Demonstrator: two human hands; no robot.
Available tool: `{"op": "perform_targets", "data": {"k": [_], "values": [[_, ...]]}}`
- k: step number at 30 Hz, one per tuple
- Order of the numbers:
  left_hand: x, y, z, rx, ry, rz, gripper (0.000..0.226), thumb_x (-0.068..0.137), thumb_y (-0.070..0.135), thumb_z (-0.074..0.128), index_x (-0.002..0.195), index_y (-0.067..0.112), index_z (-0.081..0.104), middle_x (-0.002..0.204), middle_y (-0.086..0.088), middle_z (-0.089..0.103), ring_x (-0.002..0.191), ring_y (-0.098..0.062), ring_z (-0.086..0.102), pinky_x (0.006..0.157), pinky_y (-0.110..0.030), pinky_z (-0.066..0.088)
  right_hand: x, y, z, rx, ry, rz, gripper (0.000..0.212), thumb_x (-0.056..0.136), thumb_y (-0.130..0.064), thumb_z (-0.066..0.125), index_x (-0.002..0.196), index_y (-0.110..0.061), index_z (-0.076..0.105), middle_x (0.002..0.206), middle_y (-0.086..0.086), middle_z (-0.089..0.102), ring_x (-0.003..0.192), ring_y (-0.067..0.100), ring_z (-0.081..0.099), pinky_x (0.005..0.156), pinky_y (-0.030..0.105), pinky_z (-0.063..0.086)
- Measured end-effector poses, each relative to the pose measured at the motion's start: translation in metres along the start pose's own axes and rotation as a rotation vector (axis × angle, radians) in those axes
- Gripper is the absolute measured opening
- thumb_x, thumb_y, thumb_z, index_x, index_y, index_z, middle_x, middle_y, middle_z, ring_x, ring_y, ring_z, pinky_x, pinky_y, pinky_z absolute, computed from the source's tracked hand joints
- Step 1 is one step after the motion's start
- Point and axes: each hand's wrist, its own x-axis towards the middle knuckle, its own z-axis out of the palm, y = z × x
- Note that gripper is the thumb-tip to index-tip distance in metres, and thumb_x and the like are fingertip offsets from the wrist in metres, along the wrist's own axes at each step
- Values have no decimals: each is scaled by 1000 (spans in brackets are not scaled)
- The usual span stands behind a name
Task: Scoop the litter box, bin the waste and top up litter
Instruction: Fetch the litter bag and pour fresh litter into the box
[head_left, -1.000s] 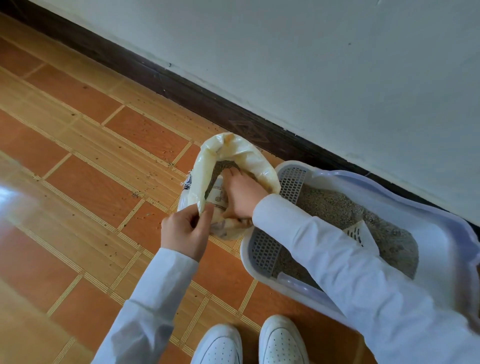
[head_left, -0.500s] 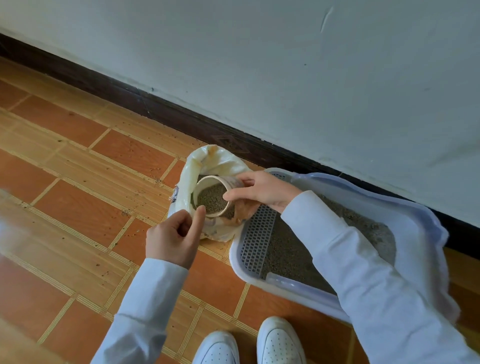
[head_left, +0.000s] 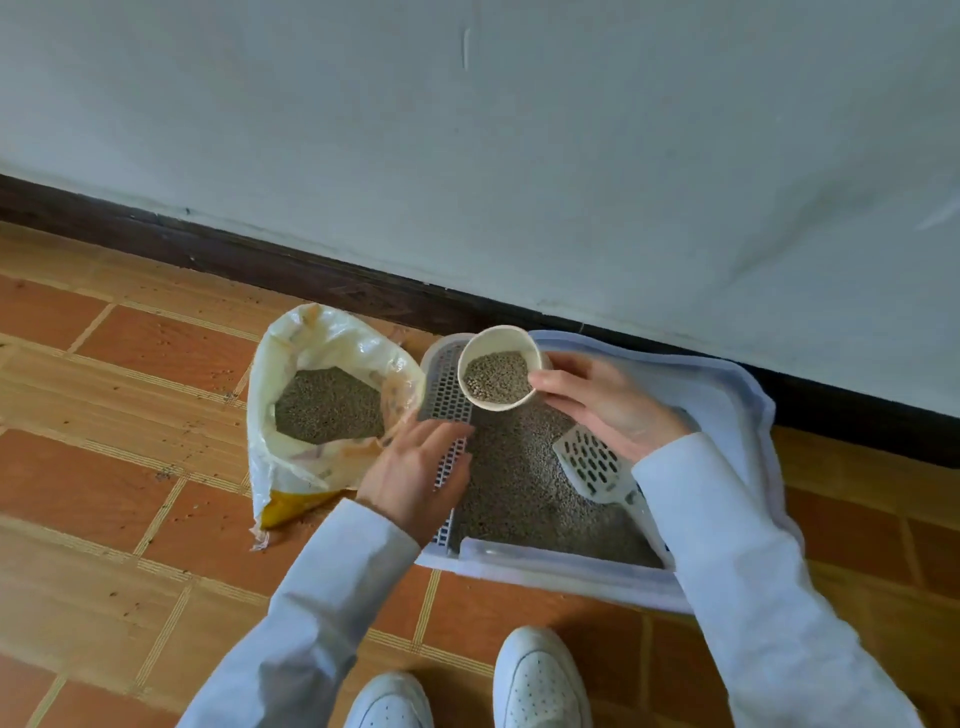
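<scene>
The right hand (head_left: 608, 402) curls its fingers round a paper cup (head_left: 497, 368) of fresh litter, held upright over the litter box (head_left: 727, 384); the left hand (head_left: 415, 480) hangs relaxed and holds nothing beside the open litter bag (head_left: 311, 467). Topping up looks underway, pour not yet made; the scoop (head_left: 589, 462) lies in the box, and no bin shows.

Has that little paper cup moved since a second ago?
Yes. The cup, held by the right hand, has come up out of the litter bag and across to above the litter box.
</scene>
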Motion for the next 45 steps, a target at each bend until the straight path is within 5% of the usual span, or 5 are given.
{"op": "perform_targets", "data": {"k": [6,11,16,35,45], "values": [[18,-3,28,48,-143,-9,33,84,21,61,116,11,64,114,-9,66,106,-30,60,89,-43,50,-41,39,-51,-185,400,26,79,50,-50,88,120,-24,59,111,-6,69,102,9,66,94,40,52],[27,5,42,66,-220,-46,35,87,22,61,122,14,61,121,-8,62,114,-30,55,93,-47,49,-66,56,-68,-393,669,-68,61,62,-37,86,109,-32,49,118,-7,54,108,7,53,77,16,43],[33,10,48,51,-263,-37,49,85,43,38,119,17,62,119,-6,63,111,-29,57,90,-47,50,-73,60,-81,-553,822,-135,92,59,-39,87,137,-24,40,133,-2,43,124,12,41,102,32,41],[38,25,46,2,-246,-34,49,84,43,36,114,17,64,113,-6,66,107,-30,59,88,-48,50,-99,60,-109,-598,846,-271,102,62,-21,89,145,-17,30,138,0,34,123,3,34,100,14,25],[37,27,39,18,-221,-29,47,84,42,36,114,18,64,112,-6,66,106,-30,58,88,-48,49,-100,59,-109,-813,802,-354,99,63,-7,83,145,-13,27,139,6,32,133,18,31,108,26,27]]}}
